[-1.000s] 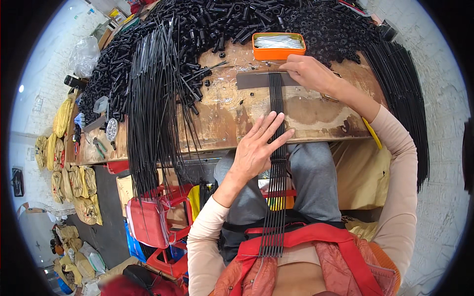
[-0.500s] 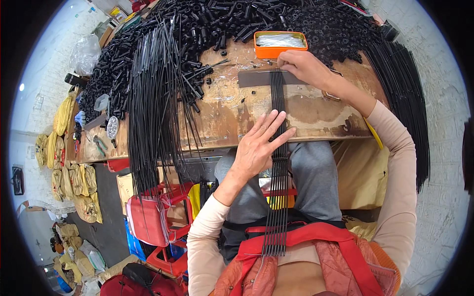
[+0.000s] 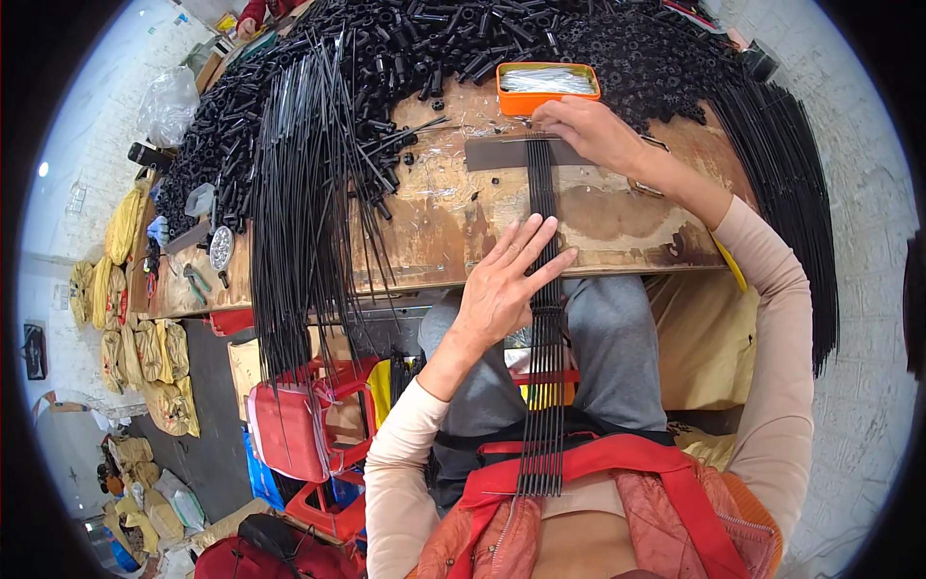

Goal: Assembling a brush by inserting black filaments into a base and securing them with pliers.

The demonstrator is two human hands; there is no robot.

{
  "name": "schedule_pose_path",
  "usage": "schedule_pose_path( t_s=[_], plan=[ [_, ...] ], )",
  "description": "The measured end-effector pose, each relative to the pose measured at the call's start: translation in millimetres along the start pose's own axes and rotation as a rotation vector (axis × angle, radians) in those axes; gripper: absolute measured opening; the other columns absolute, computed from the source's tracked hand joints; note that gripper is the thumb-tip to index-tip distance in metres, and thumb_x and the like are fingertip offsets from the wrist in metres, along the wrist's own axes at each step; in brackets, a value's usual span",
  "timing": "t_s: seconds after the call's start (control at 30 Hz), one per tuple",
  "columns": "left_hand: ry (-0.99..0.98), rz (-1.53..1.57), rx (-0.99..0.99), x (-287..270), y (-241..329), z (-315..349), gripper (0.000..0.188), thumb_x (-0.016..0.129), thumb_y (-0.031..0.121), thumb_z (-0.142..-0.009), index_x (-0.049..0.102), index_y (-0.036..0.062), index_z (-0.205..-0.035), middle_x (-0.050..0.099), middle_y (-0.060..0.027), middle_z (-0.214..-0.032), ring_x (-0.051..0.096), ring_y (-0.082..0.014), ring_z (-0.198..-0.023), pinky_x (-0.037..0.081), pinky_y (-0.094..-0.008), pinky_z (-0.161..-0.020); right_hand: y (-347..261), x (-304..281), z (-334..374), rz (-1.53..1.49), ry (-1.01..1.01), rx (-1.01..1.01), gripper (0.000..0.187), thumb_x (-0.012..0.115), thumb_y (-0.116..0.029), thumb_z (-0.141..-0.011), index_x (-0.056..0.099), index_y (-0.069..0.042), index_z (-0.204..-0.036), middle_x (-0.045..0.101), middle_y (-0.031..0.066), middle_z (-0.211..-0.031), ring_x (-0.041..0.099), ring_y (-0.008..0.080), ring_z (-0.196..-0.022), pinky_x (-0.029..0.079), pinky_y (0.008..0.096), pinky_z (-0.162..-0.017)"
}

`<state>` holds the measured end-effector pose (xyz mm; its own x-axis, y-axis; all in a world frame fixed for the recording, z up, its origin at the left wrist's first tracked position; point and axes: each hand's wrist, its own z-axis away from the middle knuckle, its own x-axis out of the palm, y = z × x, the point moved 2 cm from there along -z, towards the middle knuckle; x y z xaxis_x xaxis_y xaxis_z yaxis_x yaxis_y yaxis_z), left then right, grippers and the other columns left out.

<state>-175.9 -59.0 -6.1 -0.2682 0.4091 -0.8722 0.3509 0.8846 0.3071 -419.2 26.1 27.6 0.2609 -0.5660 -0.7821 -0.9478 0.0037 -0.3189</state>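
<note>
Left hand (image 3: 500, 289) lies flat across black rods (image 3: 547, 352), fingers spread; right hand (image 3: 596, 135) curls near their far ends, grip unclear.

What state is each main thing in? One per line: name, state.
Orange container, open, holding white strips
Black rods, side by side, overhanging the table edge
Left hand, laid on the rods, fingers extended
Right hand, fingers bent, grip unclear
Left rod bundle, draped over the edge
Black parts, heaped loose

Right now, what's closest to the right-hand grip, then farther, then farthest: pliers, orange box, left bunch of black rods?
From the right-hand grip:
1. Orange box: just beyond it.
2. Left bunch of black rods: on its left.
3. Pliers: even farther left.
</note>
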Motion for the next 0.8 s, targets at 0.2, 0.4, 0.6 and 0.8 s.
schedule_pose_path(
  t_s=[0.2, 0.4, 0.6, 0.8],
  plan=[
    [0.01, -0.015, 0.0, -1.3, -1.4, 2.3, 0.083, 0.059, -0.005, -0.056, 0.056, 0.0238, -0.134, 0.04, -0.0103, -0.149, 0.037, -0.0288, -0.138, 0.031, -0.0446, -0.113, 8.0, -21.0, 14.9, 0.347, -0.263, 0.178, 0.014, 0.062, -0.007, -0.084, 0.066, -0.002, -0.096, 0.065, 0.0138, -0.09, 0.062, 0.0312, -0.09, 0.05, 0.0384, -0.082],
    [0.013, -0.01, 0.01, -0.4, -1.7, 1.2, 0.084, 0.06, -0.005, -0.056, 0.054, 0.024, -0.135, 0.04, -0.0111, -0.149, 0.037, -0.0302, -0.138, 0.032, -0.0449, -0.113, 2.7, -27.8, 9.8, 0.145, -0.169, 0.128, 0.012, 0.063, -0.007, -0.083, 0.067, 0.0, -0.092, 0.064, 0.0143, -0.088, 0.062, 0.0316, -0.09, 0.049, 0.0394, -0.081],
    [0.023, 0.003, 0.017, -0.5, -0.1, 0.5, 0.085, 0.061, -0.005, -0.055, 0.055, 0.0238, -0.134, 0.04, -0.0122, -0.149, 0.037, -0.0308, -0.138, 0.033, -0.0453, -0.113, 5.9, -19.2, 8.9, 0.098, -0.14, 0.068, 0.012, 0.062, -0.007, -0.084, 0.068, 0.001, -0.092, 0.064, 0.015, -0.088, 0.063, 0.0324, -0.088, 0.049, 0.0397, -0.081],
    [0.02, -0.023, 0.02, 0.0, -0.8, 1.2, 0.085, 0.061, -0.005, -0.055, 0.054, 0.0243, -0.135, 0.039, -0.0123, -0.149, 0.036, -0.0306, -0.138, 0.031, -0.0457, -0.113, -0.5, -8.0, 2.5, 0.091, -0.106, 0.039, 0.026, 0.06, -0.003, -0.086, 0.064, -0.002, -0.112, 0.065, 0.0156, -0.092, 0.063, 0.0313, -0.092, 0.05, 0.0391, -0.082]
  ],
)
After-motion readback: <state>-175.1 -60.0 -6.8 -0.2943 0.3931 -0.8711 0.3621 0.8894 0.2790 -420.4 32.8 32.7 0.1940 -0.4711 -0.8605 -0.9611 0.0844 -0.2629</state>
